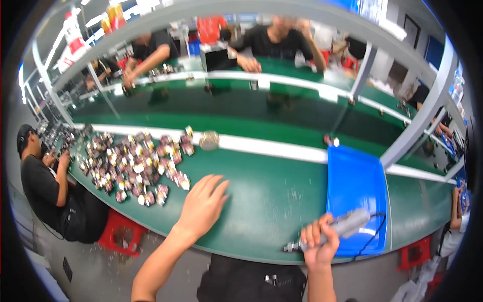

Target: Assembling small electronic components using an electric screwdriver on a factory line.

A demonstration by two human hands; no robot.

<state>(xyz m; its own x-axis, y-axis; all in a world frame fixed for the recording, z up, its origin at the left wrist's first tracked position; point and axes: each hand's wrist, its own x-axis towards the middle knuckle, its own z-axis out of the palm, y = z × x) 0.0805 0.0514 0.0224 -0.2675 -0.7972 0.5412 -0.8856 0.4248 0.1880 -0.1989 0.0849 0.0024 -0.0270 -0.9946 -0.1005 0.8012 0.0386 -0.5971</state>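
My right hand (320, 240) is wrapped round a grey corded electric screwdriver (352, 221), whose metal tip points left over the near edge of the green table. The tool's back end and black cord lie over a shallow blue tray (356, 176). Fingers stretched out and slightly blurred, my left hand (204, 201) holds nothing above the green tabletop. Left of it spreads a heap of small brown, silver and white parts (136, 163), too small to name. The closest of these parts lie just left of my fingers.
A round, tan, disc-like object (209, 140) rests on the white rail (271, 148) behind the table. Beyond runs a dark green belt (226, 103), with people working across it. Another person (45, 186) sits at the far left by a red stool (121, 234). Grey frame posts (427, 105) rise at right.
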